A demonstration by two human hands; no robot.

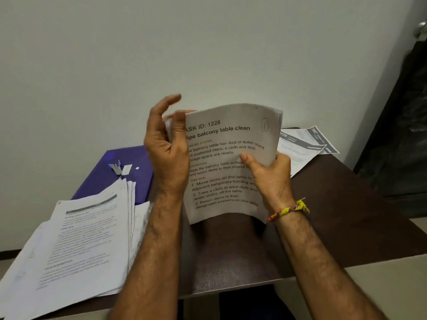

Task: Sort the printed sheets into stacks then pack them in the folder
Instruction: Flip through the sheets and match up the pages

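Holding the bundle of printed sheets (231, 162) upright above the dark table (346, 215), you have its long axis running up and away from you, bowed so the top edge curls back. Your right hand (270, 174) grips the bundle's right edge about midway, thumb pressed flat on the front page headed "Wipe balcony table clean". Your left hand (166, 148) is at the top left corner, fingers curled and working the page edges; whether it actually pinches a sheet you cannot tell from the blur. From here, the large loose stack (87, 239) lies low on your left, overlapping the purple folder (129, 167) behind it, so your left hand is the nearer one. A smaller pile of banded sheets (305, 144) lies far right, closer to your right hand.
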